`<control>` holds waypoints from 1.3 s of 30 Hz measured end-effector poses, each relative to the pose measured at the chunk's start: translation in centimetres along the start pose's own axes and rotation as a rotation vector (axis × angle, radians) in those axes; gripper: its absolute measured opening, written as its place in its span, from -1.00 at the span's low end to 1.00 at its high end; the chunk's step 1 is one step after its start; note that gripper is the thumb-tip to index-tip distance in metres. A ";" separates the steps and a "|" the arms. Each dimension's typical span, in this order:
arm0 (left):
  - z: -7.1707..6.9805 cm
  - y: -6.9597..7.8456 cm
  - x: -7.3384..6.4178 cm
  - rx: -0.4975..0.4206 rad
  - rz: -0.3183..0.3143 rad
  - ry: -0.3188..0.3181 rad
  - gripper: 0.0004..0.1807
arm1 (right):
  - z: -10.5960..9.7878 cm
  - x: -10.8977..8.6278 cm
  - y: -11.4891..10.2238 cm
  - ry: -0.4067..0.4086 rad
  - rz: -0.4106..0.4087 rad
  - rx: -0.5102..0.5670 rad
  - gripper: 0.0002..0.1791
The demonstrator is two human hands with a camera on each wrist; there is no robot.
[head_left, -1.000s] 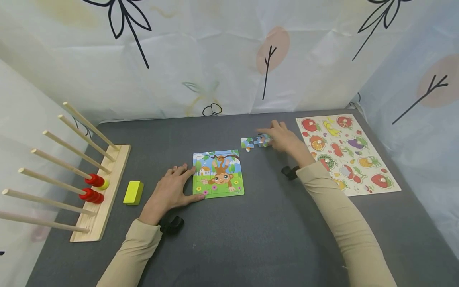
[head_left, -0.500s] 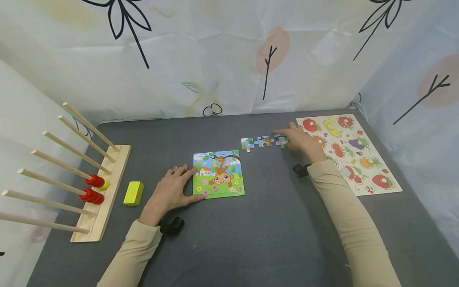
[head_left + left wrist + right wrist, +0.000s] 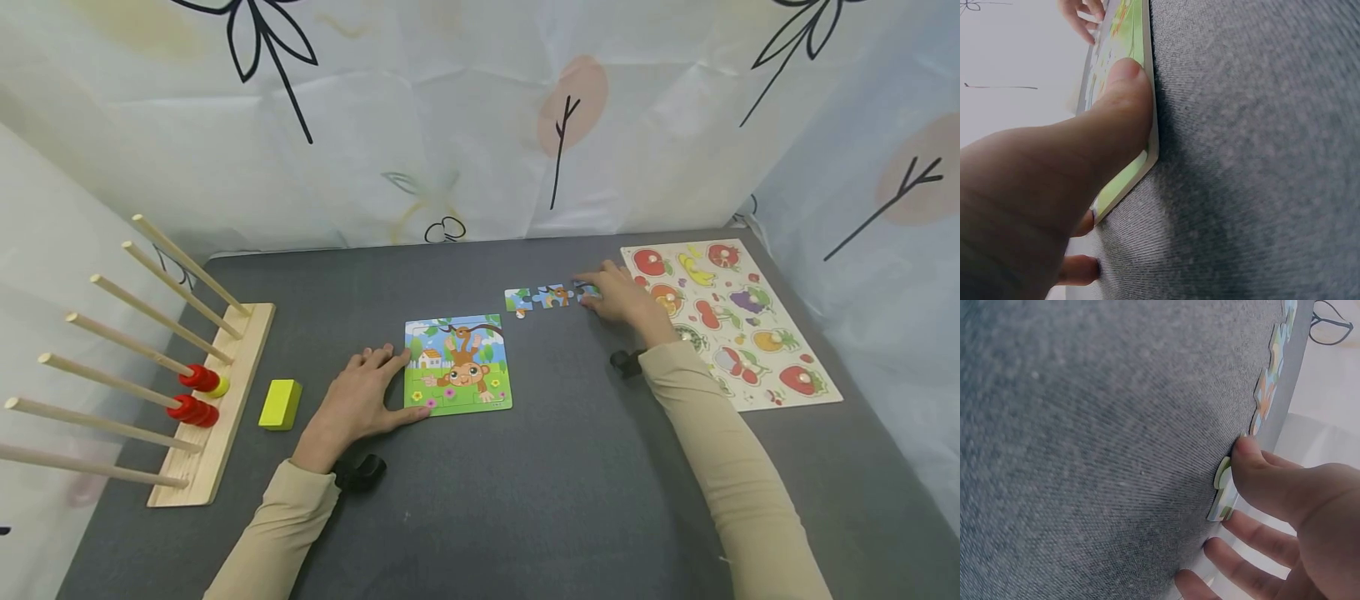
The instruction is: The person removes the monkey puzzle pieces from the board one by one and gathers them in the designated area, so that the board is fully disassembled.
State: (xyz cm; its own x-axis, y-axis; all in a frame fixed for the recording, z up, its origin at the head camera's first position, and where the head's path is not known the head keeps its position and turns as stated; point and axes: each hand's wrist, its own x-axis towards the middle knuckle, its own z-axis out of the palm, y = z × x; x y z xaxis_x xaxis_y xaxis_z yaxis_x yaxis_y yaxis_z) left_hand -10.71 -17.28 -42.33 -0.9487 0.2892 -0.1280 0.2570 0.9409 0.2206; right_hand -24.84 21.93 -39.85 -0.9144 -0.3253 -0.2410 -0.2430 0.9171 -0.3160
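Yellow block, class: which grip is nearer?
Left. The left grip is just right of the yellow block; the right grip is past the monkey puzzle, at a loose piece.

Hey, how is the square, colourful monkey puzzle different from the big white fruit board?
The square, colourful monkey puzzle looks smaller than the white, rectangular fruit board. The monkey puzzle shows one outdoor scene; the fruit board shows many separate fruits. The person's left hand touches the monkey puzzle, while the beige right sleeve partly hides the fruit board. Both lie flat on the dark grey table.
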 end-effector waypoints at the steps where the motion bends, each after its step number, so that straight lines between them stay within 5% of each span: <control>1: 0.0 0.0 0.0 0.001 -0.001 0.000 0.06 | 0.0 0.0 0.0 -0.001 0.002 0.002 -0.45; 8: 0.0 -0.1 0.0 0.001 0.002 0.000 0.06 | 0.0 -0.4 -0.4 0.001 0.016 0.018 -0.43; 17: -0.1 -0.1 -0.1 0.004 0.007 0.004 0.05 | 0.6 -1.0 -2.2 0.118 0.005 0.098 -0.39; 22: 0.0 -0.1 -0.1 0.001 0.007 0.003 0.05 | 1.1 -1.4 -4.6 0.138 -0.014 0.136 -0.38; 28: 0.0 -0.2 -0.1 -0.006 0.008 0.009 0.06 | 1.9 -2.0 -8.3 0.151 -0.136 0.206 -0.37; 39: 0.0 -0.1 0.0 0.001 0.011 0.003 0.05 | 4.2 -2.9 -15.1 0.069 -0.268 0.220 -0.38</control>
State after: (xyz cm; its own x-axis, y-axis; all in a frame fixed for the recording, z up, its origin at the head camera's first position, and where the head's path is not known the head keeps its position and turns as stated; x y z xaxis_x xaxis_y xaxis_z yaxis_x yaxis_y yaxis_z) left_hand -10.73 -17.42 -42.37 -0.9463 0.2990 -0.1231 0.2677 0.9379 0.2206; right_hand -17.12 8.05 -38.25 -0.8493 -0.5242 -0.0623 -0.4084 0.7274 -0.5514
